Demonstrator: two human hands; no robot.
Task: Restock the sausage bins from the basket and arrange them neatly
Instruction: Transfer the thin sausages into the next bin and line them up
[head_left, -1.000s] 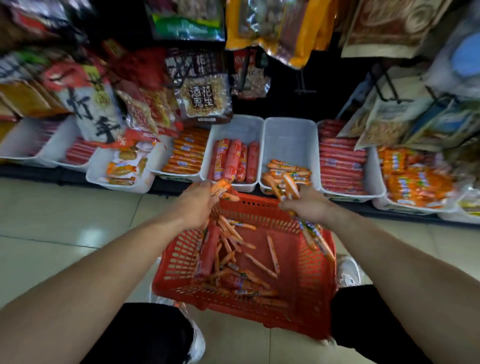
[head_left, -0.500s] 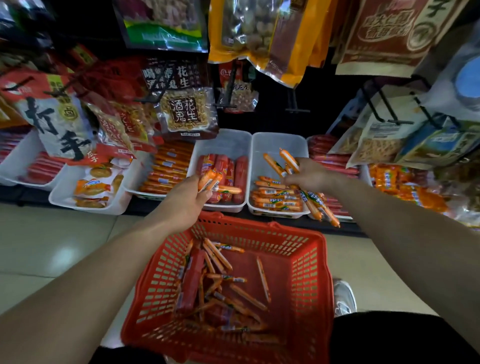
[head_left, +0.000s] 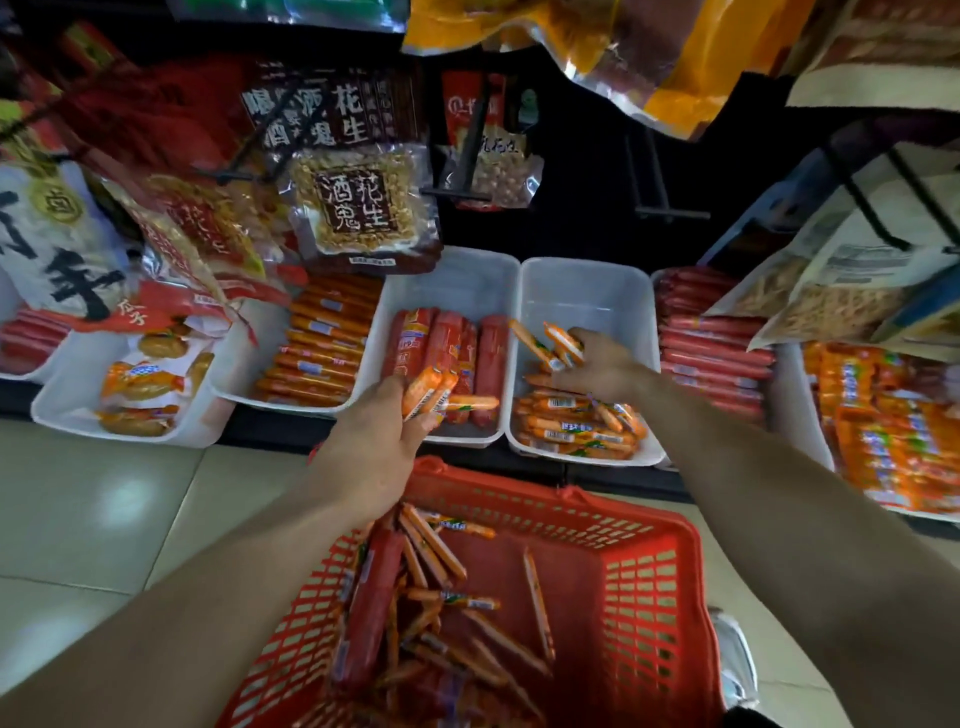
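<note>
The red basket (head_left: 649, 597) at bottom centre holds loose thin orange sausages (head_left: 434, 545) pointing every way and one thick red sausage (head_left: 371, 608) lying lengthwise up-frame. Over the white bin (head_left: 587, 291) right of centre, the right hand (head_left: 602, 364) grips about three, tips up-left. The left hand (head_left: 379, 441), mid-frame, clutches about three more, tips up-right.

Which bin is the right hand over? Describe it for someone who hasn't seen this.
Beyond the red basket runs a row of white bins. The bin under the right hand holds thin orange sausages; its left neighbour holds thick red sausages, its right neighbour long red ones.
</note>
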